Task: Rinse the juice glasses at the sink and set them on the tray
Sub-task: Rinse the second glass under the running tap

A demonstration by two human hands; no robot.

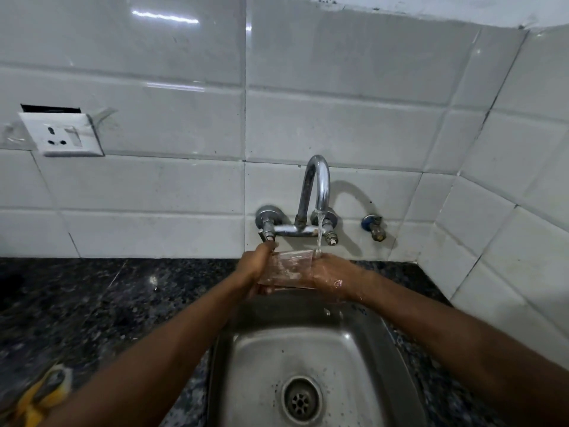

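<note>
— One glass [286,269] is showing. It is hanging in the air over the back edge of the sink [255,365], just below the tap [317,186], caught between both hands.

— What is sitting in the sink?

— The steel basin is looking wet, with the drain [301,399] lying near its front. Drops are falling into it from under the right hand [334,278].

— Is the glass holding anything?

— Water [319,232] is running from the spout onto its right end. Whether any is collecting inside, I cannot tell.

— How is it looking?

— Clear and plain, streaming wet and a little blurred, with the fingers behind it showing through.

— Which way is it pointing?

— It is lying on its side, with its long axis running left to right and roughly level. Which end is the mouth, the blur is hiding.

— How are the hands holding it?

— The left hand [254,266] is curling its fingers round the left end and gripping it. The right hand, glistening with water, is wrapping round the right end and gripping it too.

— What is lying around them?

— A dark speckled counter [92,303] is running along both sides, something yellow [40,396] is lying at its near left corner, and a white socket [61,135] is sitting on the tiled wall.
</note>
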